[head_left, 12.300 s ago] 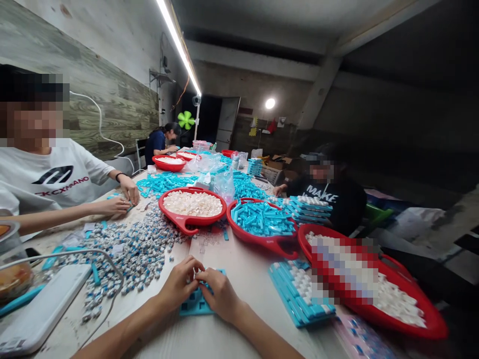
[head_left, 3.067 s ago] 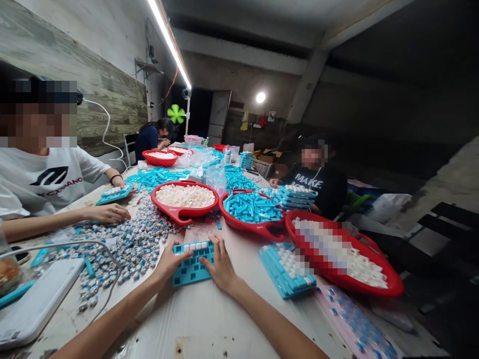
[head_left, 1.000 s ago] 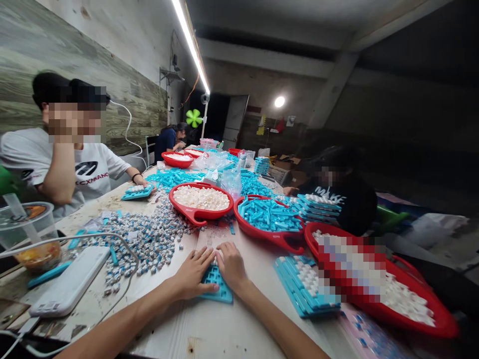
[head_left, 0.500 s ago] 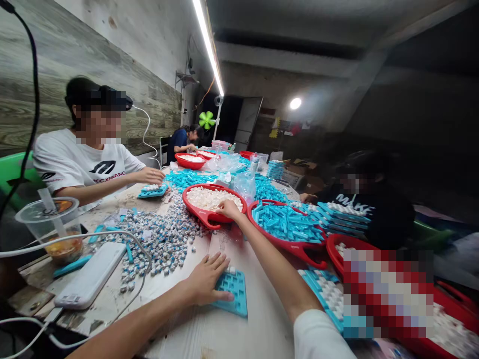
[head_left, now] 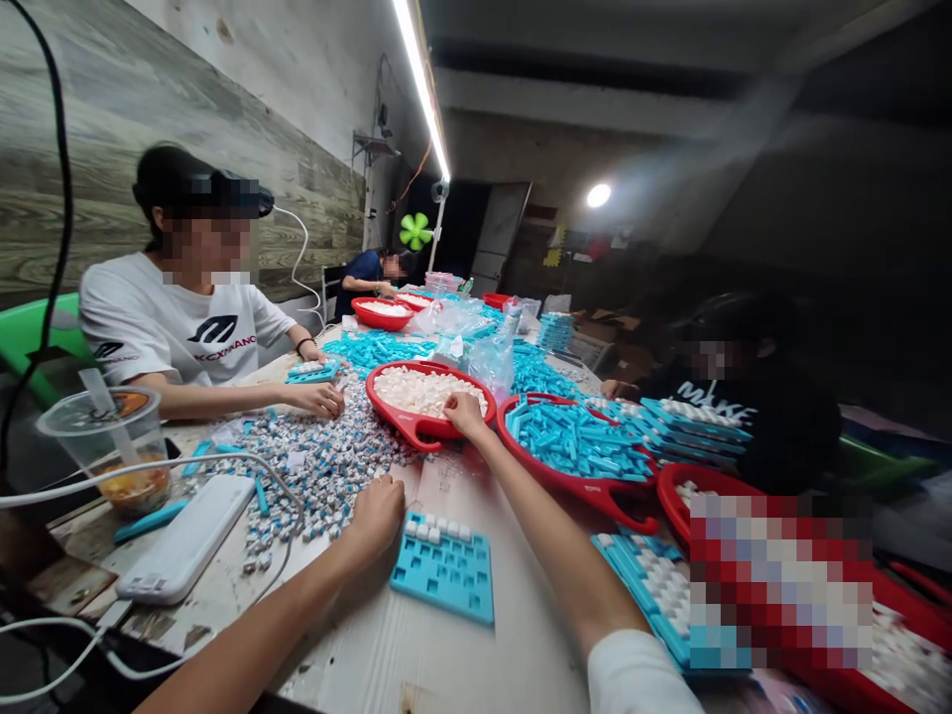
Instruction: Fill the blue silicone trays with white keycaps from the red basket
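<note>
Tray [head_left: 452,598] flanks left grip [head_left: 379,511]; bowl [head_left: 398,418] underlies right grip [head_left: 465,412].

Glossy plastic basket [head_left: 422,428], matt plastic panel [head_left: 443,600], cloth sleeve [head_left: 632,674]

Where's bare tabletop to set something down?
Bare table lies nearside of the blue board, between the forearms; also a strip between board and right forearm. Crowded left: loose pieces, power bank. Crowded right: stacked boards, red basket.
</note>
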`<state>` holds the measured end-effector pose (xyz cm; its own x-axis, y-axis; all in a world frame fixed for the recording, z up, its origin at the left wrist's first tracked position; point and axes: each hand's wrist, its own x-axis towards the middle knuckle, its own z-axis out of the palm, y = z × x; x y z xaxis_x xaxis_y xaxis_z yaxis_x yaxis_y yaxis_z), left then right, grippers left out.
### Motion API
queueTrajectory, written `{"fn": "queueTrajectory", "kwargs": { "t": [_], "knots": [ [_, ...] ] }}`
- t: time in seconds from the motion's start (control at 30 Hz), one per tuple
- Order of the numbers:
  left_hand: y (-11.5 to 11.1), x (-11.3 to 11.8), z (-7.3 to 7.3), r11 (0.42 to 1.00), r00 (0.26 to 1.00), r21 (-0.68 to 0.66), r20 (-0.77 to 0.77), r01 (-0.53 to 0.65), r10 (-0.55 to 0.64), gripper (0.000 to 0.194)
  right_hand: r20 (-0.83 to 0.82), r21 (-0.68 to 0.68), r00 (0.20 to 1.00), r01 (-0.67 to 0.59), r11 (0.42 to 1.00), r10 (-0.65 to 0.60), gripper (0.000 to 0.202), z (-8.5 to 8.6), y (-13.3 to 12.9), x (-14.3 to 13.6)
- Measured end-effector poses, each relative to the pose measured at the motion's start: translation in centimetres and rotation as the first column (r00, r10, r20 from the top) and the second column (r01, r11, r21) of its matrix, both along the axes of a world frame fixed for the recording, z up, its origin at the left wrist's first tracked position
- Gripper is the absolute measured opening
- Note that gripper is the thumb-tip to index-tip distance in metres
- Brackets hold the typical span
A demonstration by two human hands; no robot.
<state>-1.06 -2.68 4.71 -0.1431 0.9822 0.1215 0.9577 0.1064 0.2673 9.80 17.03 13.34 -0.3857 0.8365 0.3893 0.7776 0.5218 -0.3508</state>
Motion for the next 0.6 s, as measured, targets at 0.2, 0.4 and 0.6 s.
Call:
{"fn": "queueTrajectory", "kwargs": {
  "t": [0.2, 0.4, 0.6],
  "knots": [
    [0.0, 0.7, -0.6, 0.983, 0.981, 0.142, 0.140, 0.112, -0.132, 0.016, -0.175, 0.099, 0.982, -0.054, 0.994, 0.070, 0.010, 0.7, -4.3, 2.5],
    [-0.3, 2.3, -0.9, 0.890, 0.824, 0.397, 0.410, 0.226, -0.392, 0.012, -0.353, -0.029, 0.882, -0.343, 0.939, 0.311, 0.015, -6.5, -15.7, 9.7],
    [-0.3, 3.3, -1.8, 0.882, 0.804, 0.410, 0.430, 0.231, -0.410, 0.003, -0.504, -0.126, 0.828, -0.350, 0.928, 0.244, 0.016, -10.1, -18.7, 10.4]
  ]
}}
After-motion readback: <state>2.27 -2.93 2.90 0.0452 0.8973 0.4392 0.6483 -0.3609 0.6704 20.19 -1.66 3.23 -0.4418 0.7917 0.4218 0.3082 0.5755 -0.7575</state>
